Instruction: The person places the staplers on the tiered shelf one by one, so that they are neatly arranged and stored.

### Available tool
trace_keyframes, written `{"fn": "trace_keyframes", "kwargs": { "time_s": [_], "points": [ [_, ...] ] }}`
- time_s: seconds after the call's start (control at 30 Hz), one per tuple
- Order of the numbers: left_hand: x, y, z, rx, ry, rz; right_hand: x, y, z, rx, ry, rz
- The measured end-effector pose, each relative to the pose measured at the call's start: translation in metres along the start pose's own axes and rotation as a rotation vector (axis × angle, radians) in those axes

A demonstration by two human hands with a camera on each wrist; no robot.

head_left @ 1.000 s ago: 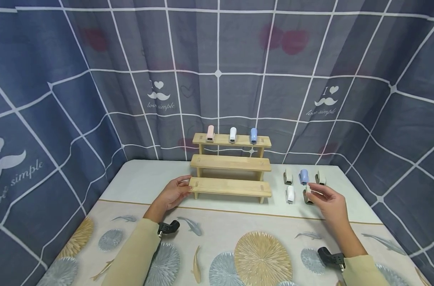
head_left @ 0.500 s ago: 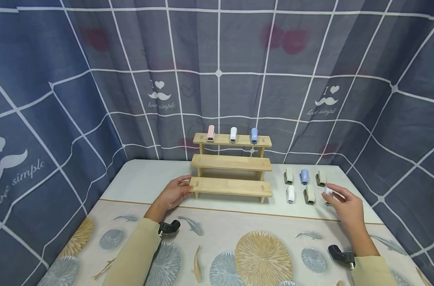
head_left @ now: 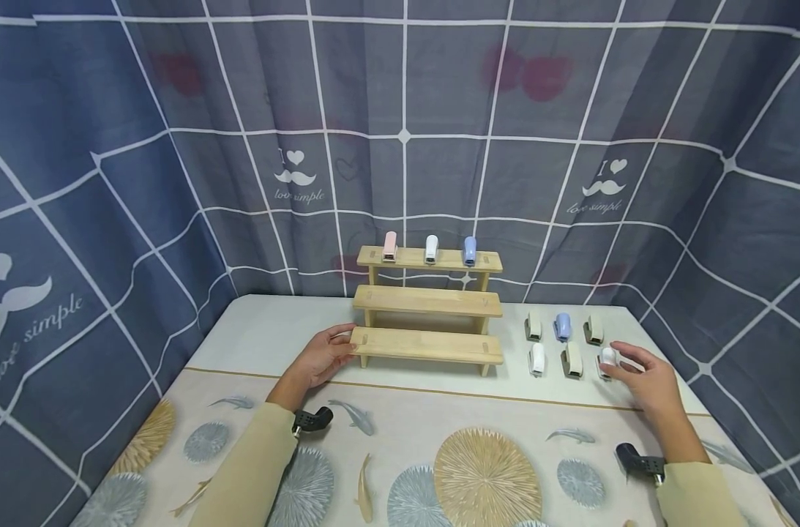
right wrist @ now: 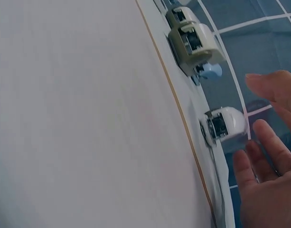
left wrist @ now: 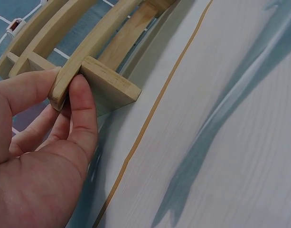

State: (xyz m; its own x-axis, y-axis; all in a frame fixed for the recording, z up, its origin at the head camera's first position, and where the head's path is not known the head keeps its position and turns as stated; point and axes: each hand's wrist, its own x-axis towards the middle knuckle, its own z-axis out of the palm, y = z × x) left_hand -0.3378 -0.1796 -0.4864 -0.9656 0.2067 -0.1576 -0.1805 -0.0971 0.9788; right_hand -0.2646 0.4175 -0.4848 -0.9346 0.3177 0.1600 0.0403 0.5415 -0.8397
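Note:
My left hand point(head_left: 322, 357) pinches the left end of the lowest step of a three-tier wooden stand point(head_left: 427, 344). In the left wrist view, thumb and fingers close around that step's end point(left wrist: 68, 80), beside its leg. Over on the right, my right hand point(head_left: 656, 380) is beside a small white stapler point(head_left: 607, 358), the rightmost of the front row. The right wrist view shows the hand point(right wrist: 271, 185) with fingers spread, a gap between them and the white stapler point(right wrist: 231, 121).
Pink point(head_left: 389, 246), white point(head_left: 431, 249) and blue point(head_left: 469, 250) staplers stand on the top step. Right of the stand are another white one point(head_left: 536, 359), a blue one point(head_left: 562, 326) and several cream ones point(head_left: 572, 360). A checked curtain point(head_left: 439, 176) hangs behind the table.
My right hand has moved right, from the front cream stapler to the white one at the row's end, then drawn slightly back from it. The left hand stays on the stand.

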Motion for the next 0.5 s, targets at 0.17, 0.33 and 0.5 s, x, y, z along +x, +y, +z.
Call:
{"fn": "trace_keyframes", "kwargs": {
  "time_s": [0.17,0.33,0.5],
  "points": [
    [-0.002,0.000,0.000,-0.006,-0.008,0.005,0.007,0.007,-0.004,-0.045,-0.071,-0.014],
    [-0.002,0.002,0.000,-0.003,-0.012,0.002,0.013,0.012,-0.008,-0.142,-0.127,-0.002],
    [-0.001,0.001,0.000,-0.005,-0.007,0.004,0.019,0.017,-0.013,-0.147,-0.178,-0.019]
  ]
}}
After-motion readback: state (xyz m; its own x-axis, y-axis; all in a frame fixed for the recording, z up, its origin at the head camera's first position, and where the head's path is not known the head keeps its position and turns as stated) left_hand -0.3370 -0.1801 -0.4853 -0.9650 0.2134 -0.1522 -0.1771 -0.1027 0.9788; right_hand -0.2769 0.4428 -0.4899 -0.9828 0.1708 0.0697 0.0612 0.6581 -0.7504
